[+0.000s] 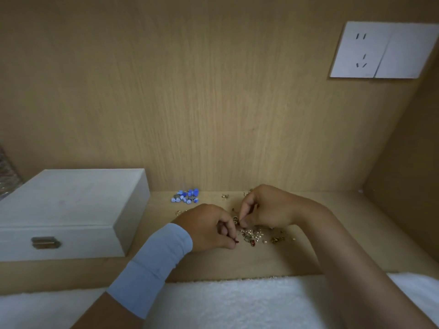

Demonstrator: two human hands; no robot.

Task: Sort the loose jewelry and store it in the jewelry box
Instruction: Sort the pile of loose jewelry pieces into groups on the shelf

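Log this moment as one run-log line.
phase: sorting | left hand: pinches small dark piece | right hand: pinches gold piece | jewelry box: lid closed | blue pieces: grouped apart

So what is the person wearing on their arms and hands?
The left hand has a wide light blue cloth band round its wrist, with a seam across it. The right hand and its arm are uncovered: no sleeve, ring, watch or glove shows.
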